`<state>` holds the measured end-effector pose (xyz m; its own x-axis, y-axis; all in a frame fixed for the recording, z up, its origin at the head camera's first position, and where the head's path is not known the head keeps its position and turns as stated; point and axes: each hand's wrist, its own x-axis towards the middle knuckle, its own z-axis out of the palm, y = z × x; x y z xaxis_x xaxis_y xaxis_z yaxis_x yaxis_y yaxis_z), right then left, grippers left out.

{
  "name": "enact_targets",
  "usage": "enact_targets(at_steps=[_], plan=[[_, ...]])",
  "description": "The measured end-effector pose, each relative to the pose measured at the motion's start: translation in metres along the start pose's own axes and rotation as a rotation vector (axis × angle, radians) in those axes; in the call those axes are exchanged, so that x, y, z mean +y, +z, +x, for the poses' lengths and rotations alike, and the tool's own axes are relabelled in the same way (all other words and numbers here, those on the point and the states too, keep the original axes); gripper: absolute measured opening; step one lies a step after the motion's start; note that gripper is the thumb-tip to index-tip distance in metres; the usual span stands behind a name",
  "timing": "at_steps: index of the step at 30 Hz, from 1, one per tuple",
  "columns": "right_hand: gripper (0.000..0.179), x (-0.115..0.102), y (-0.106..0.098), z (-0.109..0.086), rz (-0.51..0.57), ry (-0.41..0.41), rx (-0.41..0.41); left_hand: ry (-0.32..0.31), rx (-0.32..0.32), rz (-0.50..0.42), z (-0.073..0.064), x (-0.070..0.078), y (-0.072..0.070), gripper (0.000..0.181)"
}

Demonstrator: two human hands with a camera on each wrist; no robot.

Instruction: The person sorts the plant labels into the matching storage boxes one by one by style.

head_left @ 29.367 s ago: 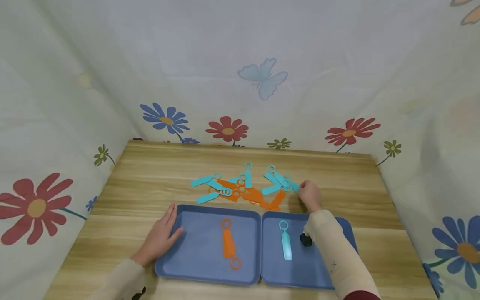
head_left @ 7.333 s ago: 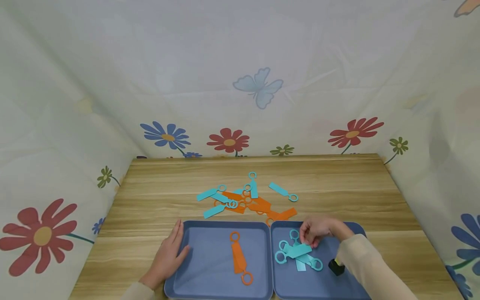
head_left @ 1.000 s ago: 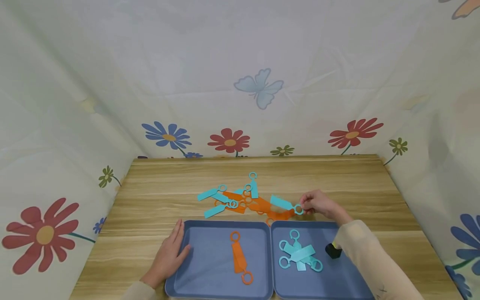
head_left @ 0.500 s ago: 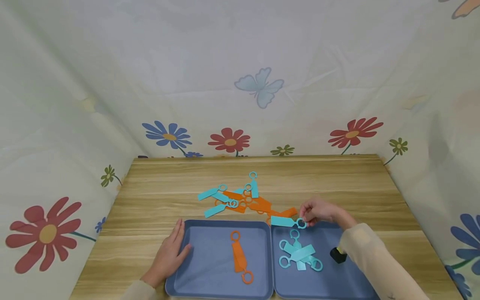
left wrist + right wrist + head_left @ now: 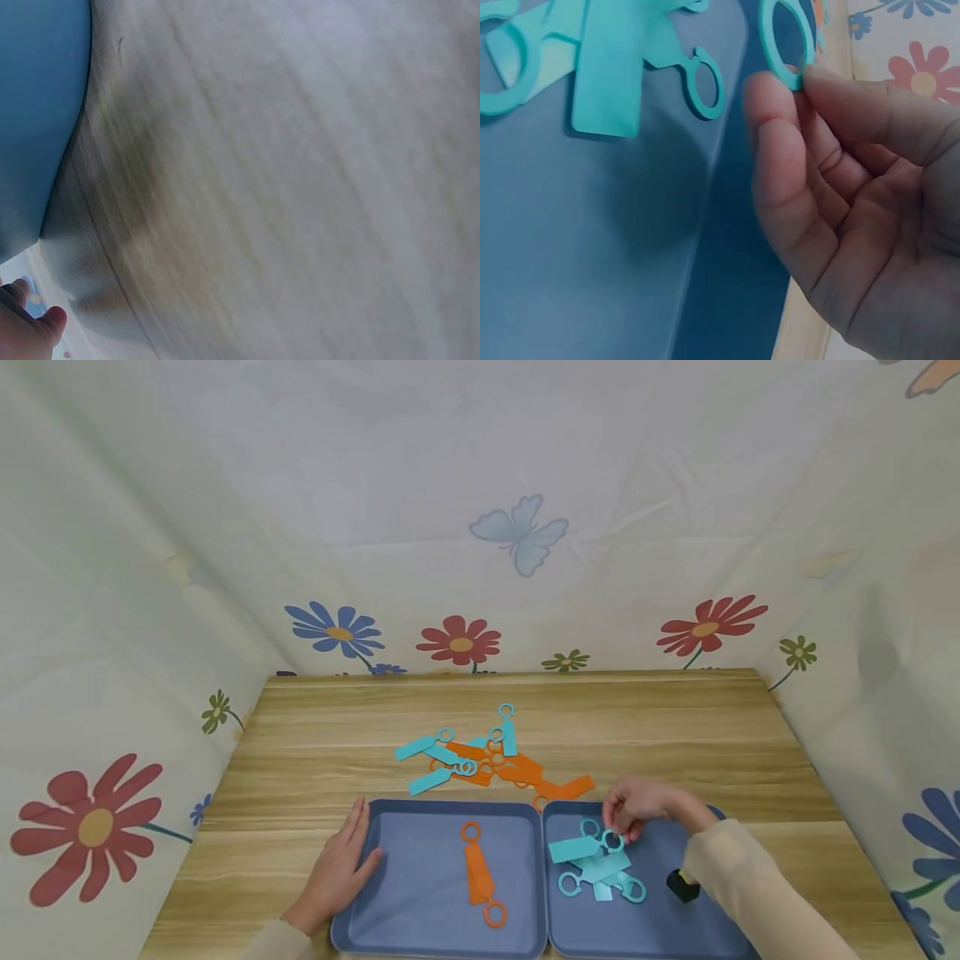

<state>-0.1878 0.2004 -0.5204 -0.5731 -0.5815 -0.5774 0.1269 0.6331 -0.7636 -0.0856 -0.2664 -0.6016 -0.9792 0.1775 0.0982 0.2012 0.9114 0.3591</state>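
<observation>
My right hand (image 5: 637,808) pinches the ring end of a flat turquoise tag (image 5: 572,849) between thumb and forefinger. That tag hangs over the right blue tray (image 5: 637,931), overlapping a loose pile of turquoise ring tags (image 5: 615,863) inside it. Close up in the right wrist view, the pinched ring (image 5: 768,41) stands above the tray's far wall. My left hand (image 5: 339,870) rests at the left rim of the left blue tray (image 5: 405,902), fingers straight. Orange ring tags (image 5: 478,875) lie overlapped in that left tray.
Behind the trays, a mixed heap lies on the wooden table (image 5: 675,735), with orange tags (image 5: 525,768) and turquoise tags (image 5: 430,782). The two trays stand side by side. A flowered cloth (image 5: 375,485) encloses the table's back and sides.
Over the last second my right hand has lifted the turquoise tag from beside the heap and brought it towards me over the right tray. My left hand stays put.
</observation>
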Motion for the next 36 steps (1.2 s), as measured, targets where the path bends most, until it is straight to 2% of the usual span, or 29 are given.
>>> enact_targets(at_steps=[10, 27, 36], plan=[[0.005, -0.001, 0.015, -0.005, -0.123, 0.044, 0.002, 0.002, 0.001, 0.0, 0.0, 0.0, 0.0, 0.069], [0.018, 0.007, 0.031, -0.001, -0.329, 0.164, 0.053, 0.004, 0.003, -0.006, 0.0, 0.001, -0.001, 0.07], [0.023, 0.006, 0.034, -0.002, -0.412, 0.162, 0.087, 0.002, 0.0, -0.004, 0.0, 0.001, -0.001, 0.07]])
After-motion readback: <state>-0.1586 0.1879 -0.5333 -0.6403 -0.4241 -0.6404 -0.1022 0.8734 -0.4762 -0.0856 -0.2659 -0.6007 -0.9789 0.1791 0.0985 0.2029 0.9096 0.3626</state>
